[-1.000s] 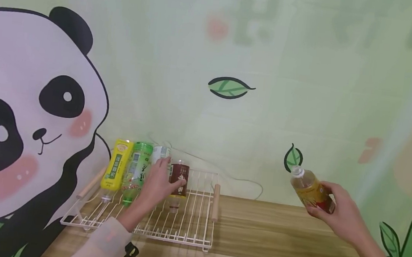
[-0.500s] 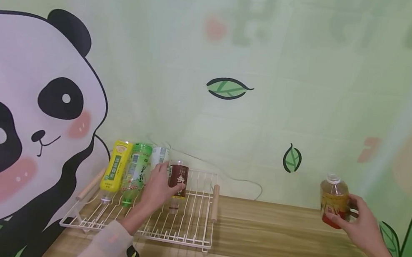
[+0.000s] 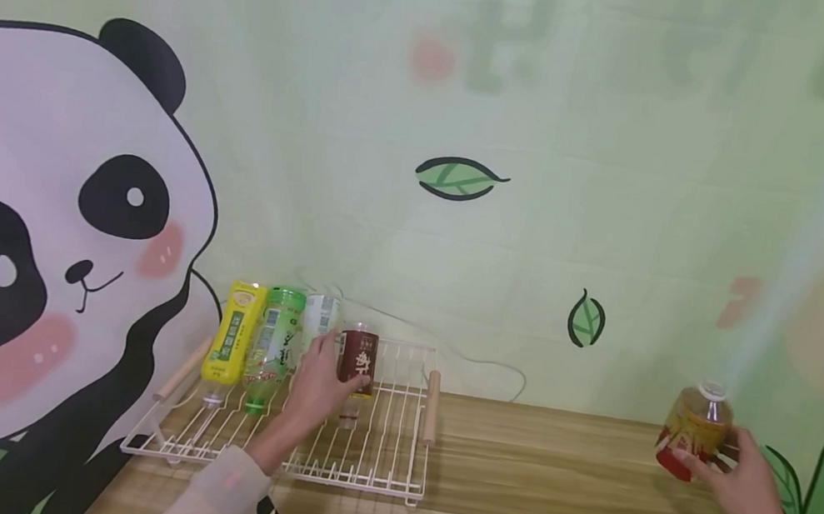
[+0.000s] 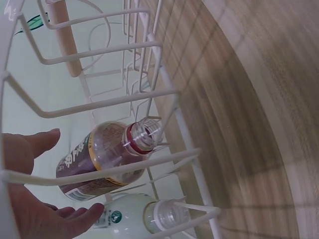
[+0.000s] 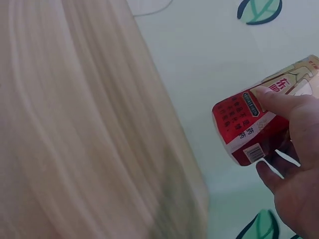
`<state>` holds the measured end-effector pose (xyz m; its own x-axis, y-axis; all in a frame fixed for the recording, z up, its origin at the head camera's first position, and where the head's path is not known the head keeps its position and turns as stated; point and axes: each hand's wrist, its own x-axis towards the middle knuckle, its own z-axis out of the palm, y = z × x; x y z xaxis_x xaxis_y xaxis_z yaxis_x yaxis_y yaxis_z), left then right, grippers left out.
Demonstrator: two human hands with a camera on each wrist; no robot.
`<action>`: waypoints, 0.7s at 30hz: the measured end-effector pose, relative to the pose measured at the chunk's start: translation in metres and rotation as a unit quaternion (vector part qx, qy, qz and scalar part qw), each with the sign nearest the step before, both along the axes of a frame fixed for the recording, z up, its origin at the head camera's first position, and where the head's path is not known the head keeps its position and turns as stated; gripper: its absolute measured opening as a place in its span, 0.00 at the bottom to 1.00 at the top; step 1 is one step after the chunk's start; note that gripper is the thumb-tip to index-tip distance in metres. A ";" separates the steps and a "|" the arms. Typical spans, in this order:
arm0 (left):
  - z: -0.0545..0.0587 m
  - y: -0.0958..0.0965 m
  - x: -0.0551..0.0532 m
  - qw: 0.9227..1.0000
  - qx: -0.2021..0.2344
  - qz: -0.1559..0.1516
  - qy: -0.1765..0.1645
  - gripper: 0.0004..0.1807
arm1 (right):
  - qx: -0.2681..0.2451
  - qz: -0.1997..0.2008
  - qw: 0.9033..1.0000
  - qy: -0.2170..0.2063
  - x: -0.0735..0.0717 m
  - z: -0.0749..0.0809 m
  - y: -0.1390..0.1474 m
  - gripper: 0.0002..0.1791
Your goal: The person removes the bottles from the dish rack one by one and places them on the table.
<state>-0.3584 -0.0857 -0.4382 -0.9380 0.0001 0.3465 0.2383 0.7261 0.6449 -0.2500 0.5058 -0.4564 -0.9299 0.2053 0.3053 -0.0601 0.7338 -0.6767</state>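
In the head view my right hand (image 3: 751, 477) grips a drink bottle (image 3: 695, 429) with a red and yellow label, its pale top up, over the right side of the table. The right wrist view shows the thumb (image 5: 279, 102) lying across its label. My left hand (image 3: 319, 381) is at a bottle with a dark red label (image 3: 357, 360), which stands neck-down in a white wire rack (image 3: 359, 478). From the left wrist, the thumb (image 4: 42, 142) and fingers (image 4: 82, 221) lie spread on either side of that bottle, with a gap beside the thumb.
Left of the dark red bottle, a yellow bottle (image 3: 230, 338), a green-labelled bottle (image 3: 275, 343) and a white bottle (image 3: 320, 314) lean neck-down in the rack. The wooden table (image 3: 533, 471) meets a printed green curtain (image 3: 534, 245). A thin cord (image 3: 477, 358) hangs behind.
My right hand has carried its bottle to the right and down, turning it from tilted left to nearly upright, leaning slightly right. The left hand and the racked bottles stay nearly still.
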 end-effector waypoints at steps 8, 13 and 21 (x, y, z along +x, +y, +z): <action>-0.005 0.002 -0.003 1.000 0.011 -0.003 -0.026 0.58 | -0.007 -0.039 0.999 -0.013 0.003 -0.021 0.016 0.53; -0.008 0.005 -0.007 0.999 0.016 -0.006 -0.034 0.60 | -0.015 -0.060 0.998 -0.027 0.005 -0.030 0.022 0.53; -0.013 0.008 -0.009 0.999 0.018 -0.014 -0.043 0.61 | -0.010 -0.070 0.997 -0.037 0.007 -0.042 0.032 0.54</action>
<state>-0.3677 -0.0773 -0.4513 -0.9640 0.0158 0.2653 0.2012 0.6956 0.6897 -0.2428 0.5378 -0.4984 -0.9112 0.3406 0.2316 0.0926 0.7173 -0.6906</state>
